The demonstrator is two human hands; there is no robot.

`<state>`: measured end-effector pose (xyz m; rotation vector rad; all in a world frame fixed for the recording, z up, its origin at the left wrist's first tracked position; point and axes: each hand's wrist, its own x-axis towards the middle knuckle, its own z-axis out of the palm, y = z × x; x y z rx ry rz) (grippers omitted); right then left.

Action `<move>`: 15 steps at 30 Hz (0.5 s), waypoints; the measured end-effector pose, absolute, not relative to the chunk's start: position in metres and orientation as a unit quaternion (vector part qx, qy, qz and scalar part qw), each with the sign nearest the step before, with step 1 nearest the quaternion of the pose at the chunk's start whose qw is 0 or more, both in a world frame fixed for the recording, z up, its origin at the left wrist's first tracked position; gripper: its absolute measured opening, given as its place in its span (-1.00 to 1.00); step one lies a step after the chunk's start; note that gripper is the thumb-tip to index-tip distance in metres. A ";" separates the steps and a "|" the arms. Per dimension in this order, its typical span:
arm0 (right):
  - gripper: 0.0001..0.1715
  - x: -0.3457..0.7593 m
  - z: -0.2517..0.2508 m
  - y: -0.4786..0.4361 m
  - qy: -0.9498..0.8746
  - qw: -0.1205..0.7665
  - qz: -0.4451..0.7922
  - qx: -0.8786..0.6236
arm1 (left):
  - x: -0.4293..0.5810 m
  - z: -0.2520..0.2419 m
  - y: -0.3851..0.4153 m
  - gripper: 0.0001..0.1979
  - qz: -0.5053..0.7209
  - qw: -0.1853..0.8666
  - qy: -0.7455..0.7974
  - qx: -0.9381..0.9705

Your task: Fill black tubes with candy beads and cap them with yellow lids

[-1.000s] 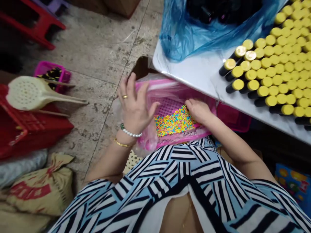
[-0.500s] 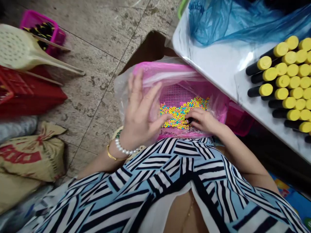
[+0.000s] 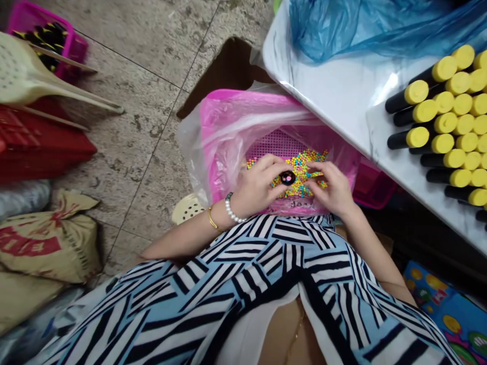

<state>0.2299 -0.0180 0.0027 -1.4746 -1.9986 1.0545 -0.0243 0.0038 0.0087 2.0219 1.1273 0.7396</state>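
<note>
Left hand (image 3: 258, 185) and right hand (image 3: 329, 190) curve narrowly, fingertips at the coloured beads (image 3: 302, 175); any grip cannot be determined. The beads lie between the hands on a pink perforated tray (image 3: 268, 144), with a marble table (image 3: 323, 86) at 1 o'clock.

Free room over the tile floor (image 3: 133, 157) left of the pink tray (image 3: 228, 106), marble table edge (image 3: 315, 88) beyond the right hand (image 3: 331, 190).

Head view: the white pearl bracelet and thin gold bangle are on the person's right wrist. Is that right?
No. The head view shows the white pearl bracelet and thin gold bangle on the left wrist, just behind the left hand; the right hand has neither.
</note>
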 end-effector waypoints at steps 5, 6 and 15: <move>-0.71 0.233 0.008 -0.012 -0.773 -0.172 0.229 -0.566 | -0.034 0.000 0.005 -0.66 0.240 0.382 0.423 0.786; -0.71 0.229 0.007 -0.011 -0.773 -0.206 0.231 -0.554 | -0.034 -0.001 0.005 -0.65 0.237 0.394 0.418 0.783; -0.61 0.233 -0.005 -0.016 -0.766 -0.027 0.299 -0.568 | -0.039 0.003 0.006 -0.62 0.244 0.545 0.409 0.690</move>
